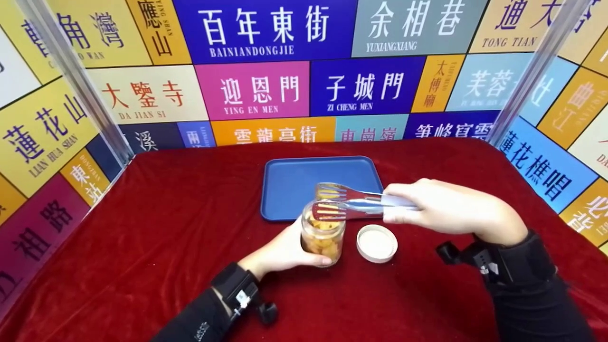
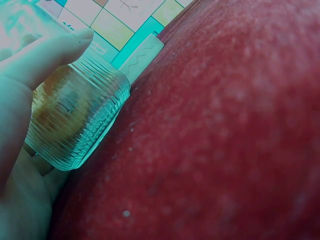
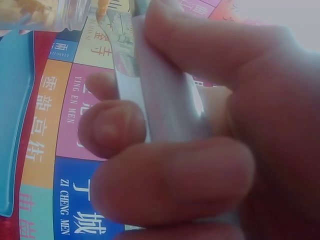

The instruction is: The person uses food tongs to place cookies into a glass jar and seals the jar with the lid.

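A clear glass jar (image 1: 327,240) with yellow-orange pieces inside is gripped by my left hand (image 1: 280,251), low over the red cloth. The left wrist view shows the thumb across the jar's ribbed side (image 2: 102,90). My right hand (image 1: 451,209) holds metal tongs (image 1: 363,203) by their pale handles, the slotted ends over the jar's mouth. In the right wrist view a small orange piece (image 3: 102,7) shows at the tongs' far end; whether they pinch it I cannot tell. A white lid (image 1: 376,243) lies right of the jar.
Behind the jar lies a blue tray (image 1: 280,187), its near edge partly covered by the jar and tongs. Red cloth (image 1: 190,213) covers the table. Printed panels (image 1: 256,90) and metal posts (image 1: 78,80) stand around its back and sides.
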### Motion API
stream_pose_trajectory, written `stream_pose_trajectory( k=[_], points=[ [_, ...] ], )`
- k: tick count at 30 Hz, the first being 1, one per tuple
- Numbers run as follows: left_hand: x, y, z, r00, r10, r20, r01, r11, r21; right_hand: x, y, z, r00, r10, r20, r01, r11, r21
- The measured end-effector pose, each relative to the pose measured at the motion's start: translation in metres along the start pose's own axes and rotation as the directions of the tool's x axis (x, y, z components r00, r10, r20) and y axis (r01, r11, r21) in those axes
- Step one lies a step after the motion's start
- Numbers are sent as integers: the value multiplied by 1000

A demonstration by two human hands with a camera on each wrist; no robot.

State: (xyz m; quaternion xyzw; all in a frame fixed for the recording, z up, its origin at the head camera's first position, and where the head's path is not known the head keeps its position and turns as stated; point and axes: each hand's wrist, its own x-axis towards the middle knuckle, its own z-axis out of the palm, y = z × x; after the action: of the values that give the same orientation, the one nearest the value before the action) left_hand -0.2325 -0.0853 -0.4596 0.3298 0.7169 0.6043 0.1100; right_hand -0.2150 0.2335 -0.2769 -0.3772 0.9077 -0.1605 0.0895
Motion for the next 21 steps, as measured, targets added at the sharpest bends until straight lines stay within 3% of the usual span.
stream_pose_trajectory(
  k=[21],
  points=[
    [0, 2, 1, 1000, -6, -16, 7, 999, 37, 0, -1, -1, 999, 42, 0, -42, 998, 40]
  ],
)
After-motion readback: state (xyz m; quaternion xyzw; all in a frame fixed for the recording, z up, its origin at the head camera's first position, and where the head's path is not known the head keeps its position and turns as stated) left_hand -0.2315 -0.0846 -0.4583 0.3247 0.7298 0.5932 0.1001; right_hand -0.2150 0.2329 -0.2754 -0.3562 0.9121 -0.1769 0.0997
